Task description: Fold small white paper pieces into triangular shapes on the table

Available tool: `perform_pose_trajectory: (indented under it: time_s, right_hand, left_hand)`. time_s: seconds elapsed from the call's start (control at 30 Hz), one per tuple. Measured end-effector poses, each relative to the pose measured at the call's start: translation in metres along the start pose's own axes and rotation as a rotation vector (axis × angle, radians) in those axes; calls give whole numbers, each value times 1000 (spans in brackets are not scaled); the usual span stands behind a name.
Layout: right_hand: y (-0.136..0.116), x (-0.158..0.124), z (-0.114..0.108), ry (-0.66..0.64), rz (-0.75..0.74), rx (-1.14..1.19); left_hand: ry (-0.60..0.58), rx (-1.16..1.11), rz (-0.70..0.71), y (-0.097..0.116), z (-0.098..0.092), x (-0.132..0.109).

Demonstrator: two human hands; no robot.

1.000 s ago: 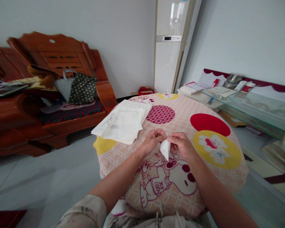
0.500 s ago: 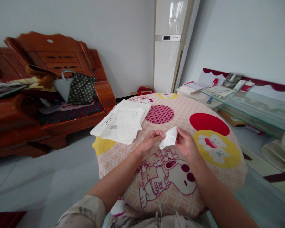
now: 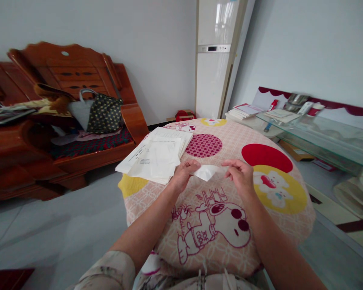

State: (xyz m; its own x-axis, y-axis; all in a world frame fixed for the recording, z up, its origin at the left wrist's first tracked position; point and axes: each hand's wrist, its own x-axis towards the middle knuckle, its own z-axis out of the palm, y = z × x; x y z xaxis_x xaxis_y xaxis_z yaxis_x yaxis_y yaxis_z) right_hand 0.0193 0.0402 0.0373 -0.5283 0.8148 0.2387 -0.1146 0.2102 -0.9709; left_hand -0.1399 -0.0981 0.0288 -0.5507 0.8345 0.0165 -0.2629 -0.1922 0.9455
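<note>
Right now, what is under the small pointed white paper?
Below the small pointed white paper in the left hand shows pink patterned cloth; the patch behind it is covered.

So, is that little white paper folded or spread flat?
Folded, it seems: the white paper shows angled faces and a pointed lower edge; exact folds are unclear.

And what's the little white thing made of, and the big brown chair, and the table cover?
The white thing looks like thin, matte paper: it's creased, with a pointed corner. The brown chair seems to be glossy varnished wood, because it's carved and shiny. The table cover is probably soft, dull cloth; its edge droops.
</note>
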Motion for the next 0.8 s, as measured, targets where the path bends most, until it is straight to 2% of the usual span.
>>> perform_pose_trajectory:
  time_s: [0.03,0.1,0.2,0.27,0.4,0.47,0.53,0.73,0.8]
  right_hand:
    - [-2,-1,0,-6,-66,-34]
    - [-6,-6,4,-111,-125,-75]
    - [-7,-11,13,-337,-54,-96]
    - [-4,-12,17,-407,51,-28]
    - [2,-8,15,-407,233,207]
    - [2,-6,12,-382,276,319]
    - [2,-5,10,-371,299,395]
    - [0,-7,8,-529,290,337]
    - [-3,-7,6,-530,250,294]
  left_hand:
    - [-4,48,10,1,1,-1]
    - [-17,144,27,2,3,-3]
    - [-30,248,39,4,9,-6]
    - [-37,272,51,4,10,-8]
    - [-142,73,62,4,6,-5]
    - [-245,-29,56,3,2,-4]
    - [-318,-35,54,3,0,-3]
    - [-315,68,65,1,1,-6]
    - [-326,113,71,1,2,-7]
